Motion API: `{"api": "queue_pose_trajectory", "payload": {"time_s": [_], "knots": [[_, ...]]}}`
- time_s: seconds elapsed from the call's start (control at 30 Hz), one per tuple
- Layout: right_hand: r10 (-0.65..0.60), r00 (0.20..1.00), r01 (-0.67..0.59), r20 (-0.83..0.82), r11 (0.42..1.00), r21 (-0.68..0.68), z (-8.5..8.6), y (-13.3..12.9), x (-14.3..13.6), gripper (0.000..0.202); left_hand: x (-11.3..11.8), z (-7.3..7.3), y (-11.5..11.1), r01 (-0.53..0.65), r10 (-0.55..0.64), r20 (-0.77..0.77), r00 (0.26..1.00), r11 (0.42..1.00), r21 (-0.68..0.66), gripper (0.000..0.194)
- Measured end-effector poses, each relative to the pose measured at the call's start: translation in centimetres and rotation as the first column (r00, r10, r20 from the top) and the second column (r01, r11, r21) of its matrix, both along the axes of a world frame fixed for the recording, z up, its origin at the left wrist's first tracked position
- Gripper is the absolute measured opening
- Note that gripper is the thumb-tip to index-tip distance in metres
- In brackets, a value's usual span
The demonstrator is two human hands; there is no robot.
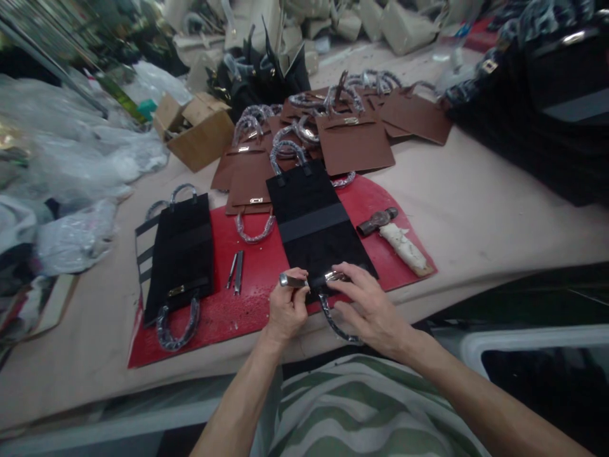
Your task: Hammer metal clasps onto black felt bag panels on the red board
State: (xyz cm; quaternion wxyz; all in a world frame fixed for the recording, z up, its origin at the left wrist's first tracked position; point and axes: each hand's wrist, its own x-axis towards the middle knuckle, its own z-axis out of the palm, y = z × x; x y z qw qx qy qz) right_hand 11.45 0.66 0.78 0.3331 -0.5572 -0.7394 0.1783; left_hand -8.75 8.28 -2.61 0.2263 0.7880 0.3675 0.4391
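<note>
A black bag panel (311, 219) with wrapped handles lies on the red mat (257, 304). Over its near edge my left hand (288, 304) is closed around a short metal tool (294, 281). To its right, my right hand (364, 304) touches the metal clasp (335, 276) on the panel, its fingers bent and partly spread; whether they pinch the clasp is unclear. The near wrapped handle (333, 320) hangs below the fingers. A hammer (399, 244) with a wrapped grip lies to the right. Two small metal tools (238, 273) rest left of the panel.
Another black bag panel (183, 254) lies at the mat's left. Brown bag panels (354, 143) with wrapped handles are piled behind. A cardboard box (200, 133) and plastic sheeting (80, 139) are at the back left. Black material (518, 120) covers the right; beige bags (404, 25) sit far back.
</note>
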Motion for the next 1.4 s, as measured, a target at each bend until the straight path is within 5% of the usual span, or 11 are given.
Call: {"api": "queue_pose_trajectory", "payload": {"time_s": [0.1, 0.3, 0.5, 0.73, 0.83, 0.9, 1.0, 1.07, 1.2, 1.3, 1.4], "knots": [[-0.220, 0.975, 0.222, -0.034, 0.972, 0.075, 0.3, -0.1, 4.1, 0.030, 0.1, -0.1, -0.1, -0.012, 0.012, -0.004, 1.000, 1.000, 0.015, 0.012], [-0.527, 0.825, 0.523, 0.204, 0.849, 0.080, -0.6, -0.1, 11.6, 0.038, 0.3, 0.0, -0.3, -0.044, 0.044, 0.012, 0.999, 0.999, 0.004, 0.013], [-0.495, 0.791, 0.553, 0.359, 0.829, -0.076, -1.1, 0.6, 12.4, 0.049, 0.5, 0.0, -0.3, -0.056, 0.056, 0.001, 0.998, 0.998, 0.019, 0.011], [-0.360, 0.707, 0.566, 0.609, 0.804, -0.182, 1.9, 2.8, 10.6, 0.036, 0.3, 0.2, -0.3, -0.008, 0.011, 0.051, 0.999, 0.997, -0.073, 0.012], [-0.371, 0.797, 0.573, 0.477, 0.714, -0.402, 2.9, 4.0, 10.5, 0.031, 0.4, 0.1, -0.3, 0.000, 0.007, 0.060, 0.998, 0.993, -0.122, 0.012], [-0.480, 0.863, 0.459, 0.155, 0.619, -0.637, 3.2, 4.5, 10.3, 0.025, 0.4, 0.0, -0.4, -0.008, 0.020, 0.078, 0.997, 0.990, -0.143, 0.013], [-0.655, 0.655, 0.090, -0.377, 0.563, -0.822, 3.2, 4.6, 9.5, 0.022, 0.5, 0.0, -0.4, 0.004, 0.012, 0.101, 0.995, 0.987, -0.160, 0.014], [-0.692, 0.524, -0.008, -0.497, 0.579, -0.815, 3.4, 4.5, 8.8, 0.022, 0.5, -0.1, -0.4, 0.019, -0.001, 0.100, 0.995, 0.985, -0.173, 0.014], [-0.683, 0.475, 0.030, -0.555, 0.642, -0.766, 6.1, 4.2, 7.4, 0.020, 0.5, -0.1, -0.2, 0.016, -0.001, 0.077, 0.997, 0.983, -0.185, 0.015], [-0.497, 0.634, 0.102, -0.592, 0.813, -0.573, 10.7, 2.9, 5.8, 0.027, 0.5, -0.1, -0.2, 0.013, 0.000, 0.067, 0.998, 0.981, -0.191, 0.014], [-0.262, 0.902, 0.197, -0.344, 0.957, -0.213, 15.2, 1.1, 3.4, 0.033, 0.4, -0.1, -0.2, 0.015, -0.003, 0.060, 0.998, 0.981, -0.194, 0.014]]}}
